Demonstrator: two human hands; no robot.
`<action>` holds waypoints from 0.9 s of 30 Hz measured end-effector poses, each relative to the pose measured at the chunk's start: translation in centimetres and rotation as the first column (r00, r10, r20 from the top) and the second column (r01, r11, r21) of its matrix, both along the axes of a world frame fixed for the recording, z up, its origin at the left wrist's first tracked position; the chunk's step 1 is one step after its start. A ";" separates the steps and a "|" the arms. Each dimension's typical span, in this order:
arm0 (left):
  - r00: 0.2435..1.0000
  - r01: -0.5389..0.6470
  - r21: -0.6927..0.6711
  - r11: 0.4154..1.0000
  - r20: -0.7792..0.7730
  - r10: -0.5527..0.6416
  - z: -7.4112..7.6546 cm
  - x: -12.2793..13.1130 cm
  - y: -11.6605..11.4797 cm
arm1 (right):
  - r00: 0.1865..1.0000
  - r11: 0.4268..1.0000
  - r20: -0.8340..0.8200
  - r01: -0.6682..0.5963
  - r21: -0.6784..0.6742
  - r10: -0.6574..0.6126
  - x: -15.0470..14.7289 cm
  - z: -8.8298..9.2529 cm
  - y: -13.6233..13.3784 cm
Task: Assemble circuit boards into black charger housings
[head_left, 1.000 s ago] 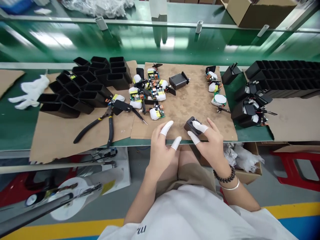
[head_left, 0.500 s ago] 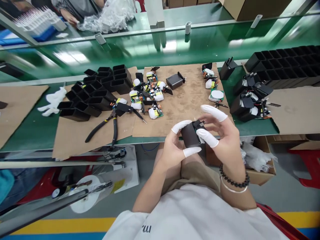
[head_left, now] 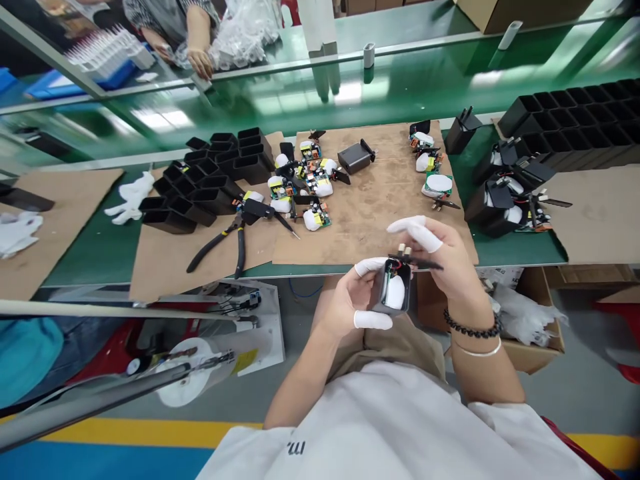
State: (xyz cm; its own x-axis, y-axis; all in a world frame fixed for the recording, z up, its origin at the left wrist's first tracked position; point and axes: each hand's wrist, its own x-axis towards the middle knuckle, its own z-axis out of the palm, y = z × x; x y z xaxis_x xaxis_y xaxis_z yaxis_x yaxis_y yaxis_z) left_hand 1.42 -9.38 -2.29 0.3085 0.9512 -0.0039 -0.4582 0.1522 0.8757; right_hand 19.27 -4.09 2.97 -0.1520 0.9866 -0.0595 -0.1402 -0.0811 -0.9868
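Note:
My left hand (head_left: 345,300), with white finger cots, grips a black charger housing (head_left: 383,305) above my lap. The housing's open mouth faces up and shows a white lump (head_left: 395,292) and red wires inside. A black plug cap (head_left: 419,261) with two metal pins lies out over the mouth's right rim. My right hand (head_left: 445,257) is just above and right of this cap, its cot-covered fingers stretched out with nothing seen between them. Whether its palm touches the cap's tip I cannot tell.
Cardboard on the bench carries black housings (head_left: 193,180), circuit boards (head_left: 315,177), cutting pliers (head_left: 240,233) and a closed charger (head_left: 356,157). At right stand filled housings (head_left: 495,207) and rows of housings (head_left: 565,127). A co-worker's hand (head_left: 200,61) is across the bench.
The housing has turned in my left hand so its open mouth shows. The plug cap now sticks out to the right, and my right fingers have come off the housing.

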 end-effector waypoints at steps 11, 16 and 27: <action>0.562 -0.331 0.730 0.598 -0.356 0.746 1.8 2.4 -0.2 | 0.988 0.993 -0.128 0.074 -0.093 -0.085 -2.8 -2.5 -5.5; 0.592 -0.336 0.662 0.670 -0.405 0.697 4.1 2.9 0.3 | 0.976 0.987 -0.211 -0.081 -0.142 0.050 -3.2 -2.2 -4.3; 0.887 -0.231 0.332 0.915 -0.314 0.338 5.7 1.1 1.5 | 0.986 0.991 -0.164 0.010 -0.136 -0.032 -3.6 -0.3 -6.0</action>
